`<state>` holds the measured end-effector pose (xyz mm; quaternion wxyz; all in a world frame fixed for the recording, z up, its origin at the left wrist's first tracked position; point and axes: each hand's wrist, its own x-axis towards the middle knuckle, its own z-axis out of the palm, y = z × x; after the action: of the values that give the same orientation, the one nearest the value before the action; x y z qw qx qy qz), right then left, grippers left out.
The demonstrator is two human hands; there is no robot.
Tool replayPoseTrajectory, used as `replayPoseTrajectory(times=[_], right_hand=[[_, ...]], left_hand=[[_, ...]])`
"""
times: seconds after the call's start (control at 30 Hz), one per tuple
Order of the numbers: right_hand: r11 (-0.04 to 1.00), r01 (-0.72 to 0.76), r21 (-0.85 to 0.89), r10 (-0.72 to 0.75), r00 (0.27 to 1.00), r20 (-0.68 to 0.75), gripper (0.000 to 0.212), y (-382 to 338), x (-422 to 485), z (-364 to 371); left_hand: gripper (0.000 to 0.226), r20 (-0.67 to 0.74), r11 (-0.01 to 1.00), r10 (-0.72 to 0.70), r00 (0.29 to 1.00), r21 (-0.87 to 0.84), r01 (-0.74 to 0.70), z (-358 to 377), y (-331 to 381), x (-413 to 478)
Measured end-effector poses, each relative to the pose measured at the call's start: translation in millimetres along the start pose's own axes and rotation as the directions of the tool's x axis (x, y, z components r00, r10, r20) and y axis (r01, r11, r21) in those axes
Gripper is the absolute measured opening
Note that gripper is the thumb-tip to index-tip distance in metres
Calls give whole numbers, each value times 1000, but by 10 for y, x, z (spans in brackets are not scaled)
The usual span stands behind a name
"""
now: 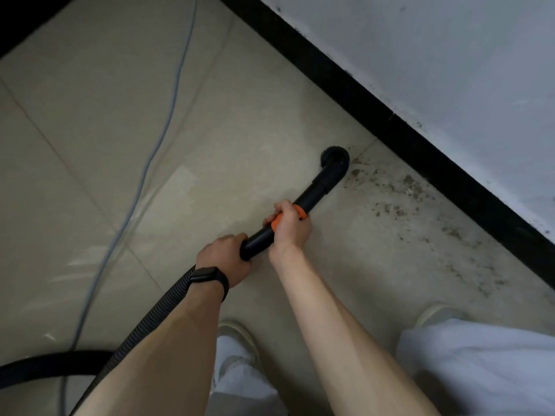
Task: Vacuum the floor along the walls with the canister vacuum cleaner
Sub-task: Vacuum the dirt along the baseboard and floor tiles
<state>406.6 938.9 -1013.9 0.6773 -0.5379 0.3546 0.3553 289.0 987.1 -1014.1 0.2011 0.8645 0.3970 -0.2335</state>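
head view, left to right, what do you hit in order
grey cable, left hand gripping the vacuum wand, right hand further up it, round brush nozzle, scattered dirt

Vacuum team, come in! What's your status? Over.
Left hand and right hand both grip the wand. Brush nozzle down beside dirt along baseboard. Grey cable off left.

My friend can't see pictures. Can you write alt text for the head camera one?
A left hand and a right hand grip a black vacuum wand, its round brush nozzle on the beige tiled floor beside brown dirt scattered along the black baseboard. A ribbed hose trails back past the left wrist's black watch.
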Motion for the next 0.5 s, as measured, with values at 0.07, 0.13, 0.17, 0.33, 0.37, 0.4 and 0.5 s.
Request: replayPoseTrajectory(times=[0.07, 0.13, 0.17, 0.33, 0.37, 0.4, 0.5], right_hand=[[1000, 12, 17, -12, 1000, -10, 20, -62, 47, 7], [1000, 7, 15, -6, 1000, -14, 21, -40, 52, -15], [1000, 2, 14, -2, 1000, -8, 21, -17, 41, -35], [1000, 7, 20, -7, 1000, 7, 18, -72, 55, -61], [999, 32, 16, -32, 999, 11, 19, -169, 123, 43], [998, 59, 16, -59, 998, 7, 19, -227, 166, 92], [997, 78, 11, -78, 997, 7, 18, -390, 274, 91]], left_hand=[[16, 2, 1000, 14, 1000, 17, -14, -27, 60, 42], [16, 13, 999, 21, 1000, 25, -22, -38, 53, 29], [15, 19, 999, 28, 999, 33, -28, -36, 39, 2], [15, 9, 998, 42, 999, 46, -43, -9, 64, -11], [15, -19, 998, 62, 998, 16, -61, -12, 97, 158], [15, -19, 997, 73, 997, 4, -73, -11, 127, 251], [14, -21, 994, 105, 994, -16, -105, -42, 247, 333]])
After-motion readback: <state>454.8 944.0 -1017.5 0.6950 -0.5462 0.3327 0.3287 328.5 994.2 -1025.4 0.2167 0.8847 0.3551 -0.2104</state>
